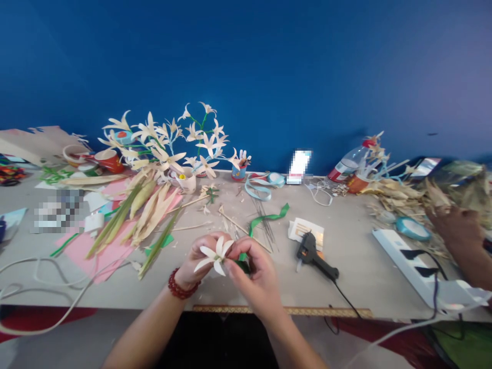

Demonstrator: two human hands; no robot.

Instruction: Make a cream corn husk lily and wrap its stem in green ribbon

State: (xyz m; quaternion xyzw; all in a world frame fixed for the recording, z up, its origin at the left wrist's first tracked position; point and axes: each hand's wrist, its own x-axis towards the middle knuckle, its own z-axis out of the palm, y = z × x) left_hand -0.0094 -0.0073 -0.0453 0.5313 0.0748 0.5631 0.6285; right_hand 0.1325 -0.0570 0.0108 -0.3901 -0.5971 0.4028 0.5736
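Note:
A cream-white husk flower (217,253) with narrow pointed petals faces up over the table's near edge. Behind it, my left hand (196,261), with a red bead bracelet at the wrist, is closed around the flower's lower part. My right hand (257,271) pinches close beside the petals, thumb and forefinger together. A green ribbon (265,219) runs from between my right fingers and trails back across the table. The stem and the exact pinch point are hidden by my fingers.
A black glue gun (317,256) lies right of my hands, near a white power strip (407,266). Finished flowers (165,154) stand at back left above corn husks (154,210). Thin wires (265,225) lie ahead. Another person's hand (457,241) is at far right.

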